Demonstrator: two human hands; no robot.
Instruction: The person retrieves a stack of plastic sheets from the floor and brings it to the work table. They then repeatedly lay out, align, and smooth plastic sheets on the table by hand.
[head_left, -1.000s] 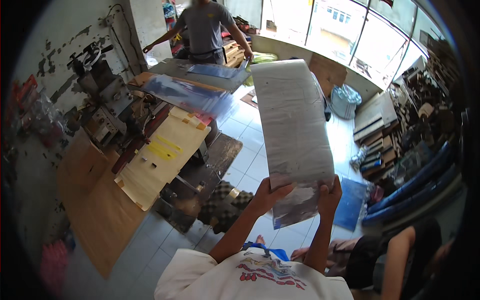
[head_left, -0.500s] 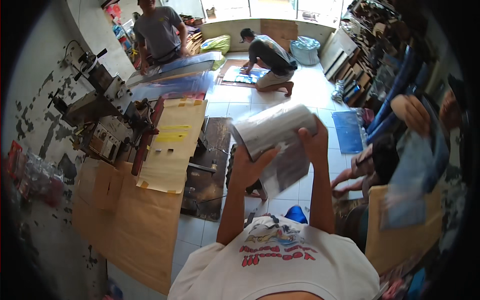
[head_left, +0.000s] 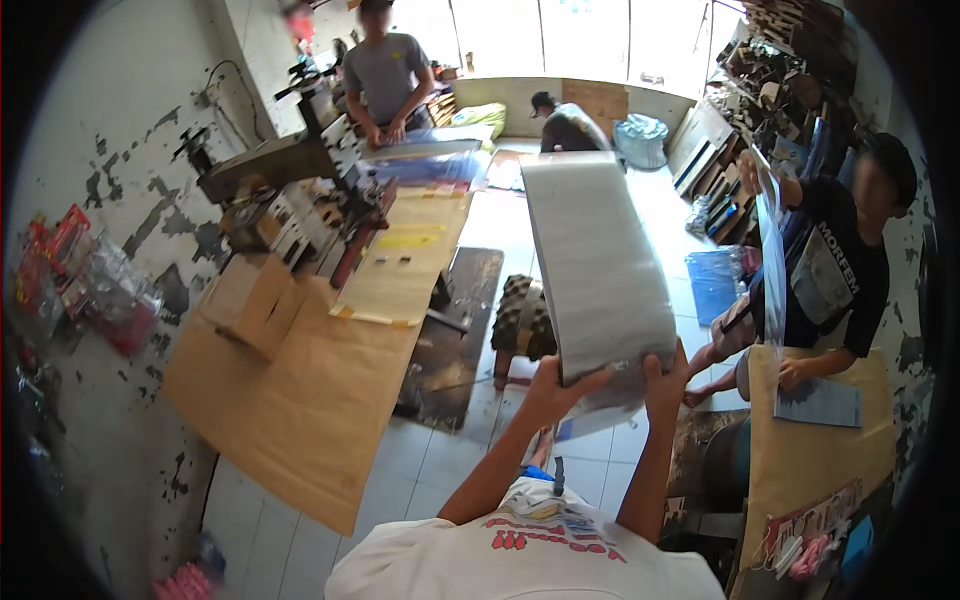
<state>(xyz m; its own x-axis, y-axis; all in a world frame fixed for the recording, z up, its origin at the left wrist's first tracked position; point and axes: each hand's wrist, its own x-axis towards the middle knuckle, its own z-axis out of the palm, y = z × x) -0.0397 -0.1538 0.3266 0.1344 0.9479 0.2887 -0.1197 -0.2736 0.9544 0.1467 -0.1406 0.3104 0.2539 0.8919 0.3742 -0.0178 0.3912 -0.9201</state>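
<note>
We hold long pale sheeting [head_left: 600, 260] out front, left hand [head_left: 556, 394] and right hand [head_left: 665, 387], fingers closed on its near end. Brown-covered bench [head_left: 310, 400] leftward.

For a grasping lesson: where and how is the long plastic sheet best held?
Probably grip the plastic sheet at its near end, from both long edges, thumbs on top, as the left hand and right hand do: it is long, flat and unsupported at its far end.
</note>
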